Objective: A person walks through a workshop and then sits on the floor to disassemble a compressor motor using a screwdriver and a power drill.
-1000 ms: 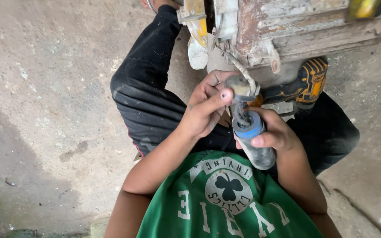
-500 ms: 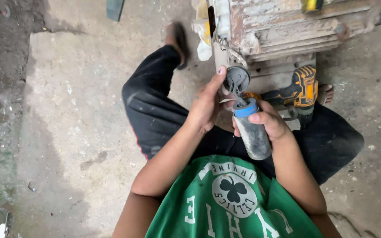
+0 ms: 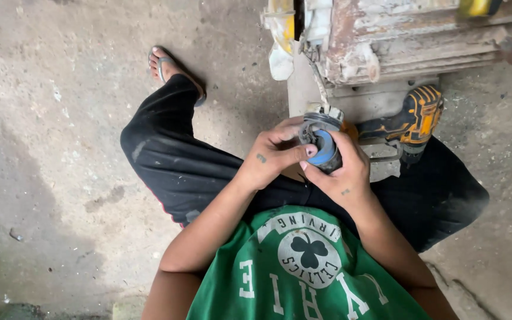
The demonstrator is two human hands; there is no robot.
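— Bare concrete floor (image 3: 60, 178) all around, stained and dusty. What's out to the left of your grip?

— Farthest left of my hands is my foot in a flip-flop (image 3: 170, 68), then my leg in black trousers (image 3: 173, 166), bent across the floor. Below the grip, close to me, is my green shirt (image 3: 303, 278).

— And the grip itself?

— My left hand (image 3: 271, 157) is curled, thumb and fingers pressed on the near end of a small round part (image 3: 322, 145) — grey metal with a blue face. My right hand (image 3: 342, 175) is wrapped around it from underneath, holding it above my lap.

— What's beyond it?

— Just above the hands stands a rusty, pale-painted machine (image 3: 386, 41). Right of my grip, a yellow-and-black cordless drill (image 3: 413, 118) lies by my right knee — neither hand touches it.
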